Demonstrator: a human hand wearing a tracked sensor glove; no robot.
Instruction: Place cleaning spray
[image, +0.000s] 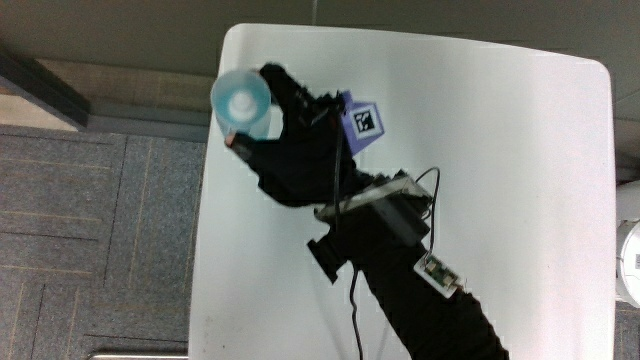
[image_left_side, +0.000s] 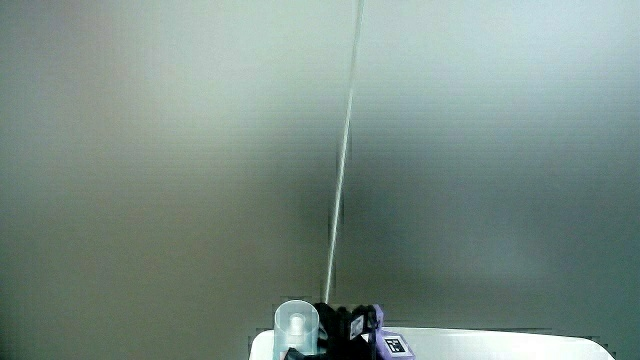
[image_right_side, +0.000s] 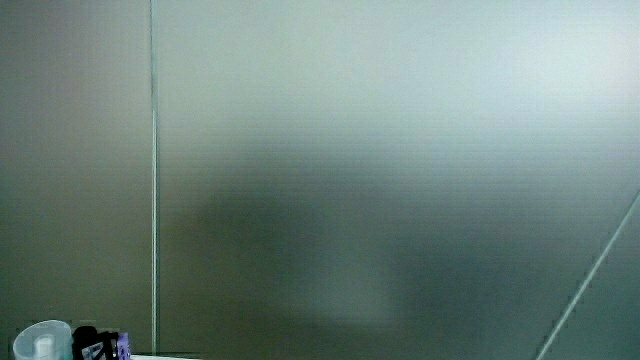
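The cleaning spray (image: 241, 102) is a pale blue bottle seen from above by its round clear cap, standing upright at the white table's (image: 500, 180) corner edge. The hand (image: 290, 140) in its black glove is wrapped around the bottle's side, fingers curled on it, with the patterned cube (image: 360, 121) on its back. The forearm (image: 420, 300) runs toward the person. In both side views only the cap (image_left_side: 297, 328) (image_right_side: 44, 343) and the glove's top (image_left_side: 345, 325) (image_right_side: 88, 343) show low against a pale wall.
Grey carpet floor (image: 90, 230) lies past the table edge beside the bottle. A black cable (image: 352, 300) and a small device (image: 385, 205) are strapped on the forearm. A white round object (image: 630, 255) shows past the table's edge.
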